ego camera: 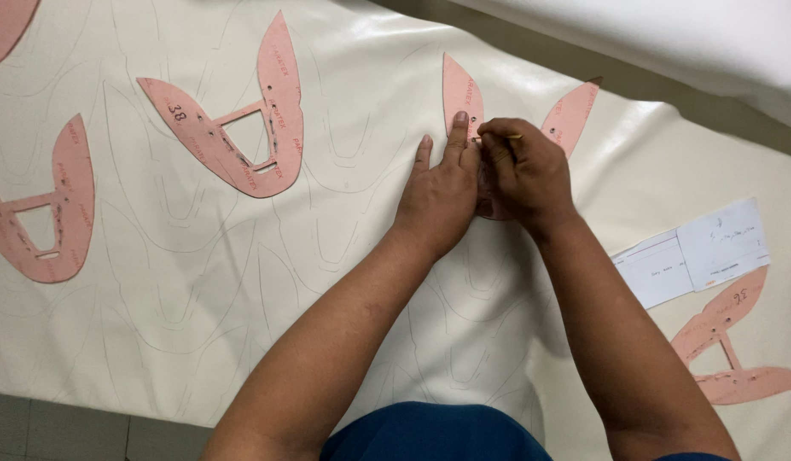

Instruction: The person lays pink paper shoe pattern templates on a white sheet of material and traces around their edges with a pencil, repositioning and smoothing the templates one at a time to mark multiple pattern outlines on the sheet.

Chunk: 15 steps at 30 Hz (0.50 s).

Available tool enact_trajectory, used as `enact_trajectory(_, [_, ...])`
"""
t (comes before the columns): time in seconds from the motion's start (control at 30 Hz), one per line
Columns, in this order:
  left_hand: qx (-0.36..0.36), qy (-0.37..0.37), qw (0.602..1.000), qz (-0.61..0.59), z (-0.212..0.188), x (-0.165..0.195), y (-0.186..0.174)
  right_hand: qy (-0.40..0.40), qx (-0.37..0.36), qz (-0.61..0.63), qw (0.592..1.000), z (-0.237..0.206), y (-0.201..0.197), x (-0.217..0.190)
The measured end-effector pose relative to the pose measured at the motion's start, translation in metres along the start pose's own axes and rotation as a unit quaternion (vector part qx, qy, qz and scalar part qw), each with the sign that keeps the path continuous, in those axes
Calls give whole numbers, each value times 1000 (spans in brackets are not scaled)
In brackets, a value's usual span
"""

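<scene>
Tracing round a pink template on cream sheet
Left hand [441, 195] lies flat, fingers spread, pinning the pink template [464, 98]; right hand [522, 175] pinches a thin pencil [496, 137] at its edge. Another template [233, 119] lies well apart to the left, open sheet [157, 282] between

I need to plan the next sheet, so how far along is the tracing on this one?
Done: pencil outlines already cover most of the cream sheet at left and centre. In hand: the left hand presses a pink template flat while the right hand runs a pencil along its edge. Left: the stretch of sheet at far right, around the white paper slip, shows no clear lines.
</scene>
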State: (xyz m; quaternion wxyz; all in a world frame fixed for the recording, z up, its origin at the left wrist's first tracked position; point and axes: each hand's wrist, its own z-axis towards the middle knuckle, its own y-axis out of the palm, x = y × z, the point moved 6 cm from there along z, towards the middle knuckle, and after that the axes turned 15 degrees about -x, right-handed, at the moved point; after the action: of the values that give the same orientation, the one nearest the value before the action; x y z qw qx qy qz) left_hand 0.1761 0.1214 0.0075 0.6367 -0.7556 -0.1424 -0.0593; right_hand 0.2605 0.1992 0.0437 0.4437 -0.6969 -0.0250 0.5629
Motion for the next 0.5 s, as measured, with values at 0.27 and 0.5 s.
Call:
enact_trajectory(0.27, [-31, 6, 996, -83, 4, -9, -2, 19, 29, 201, 979, -11, -13, 12])
enact_trajectory(0.5, [-32, -14, 999, -32, -66, -34, 7, 118, 73, 309, 941, -144, -3, 30])
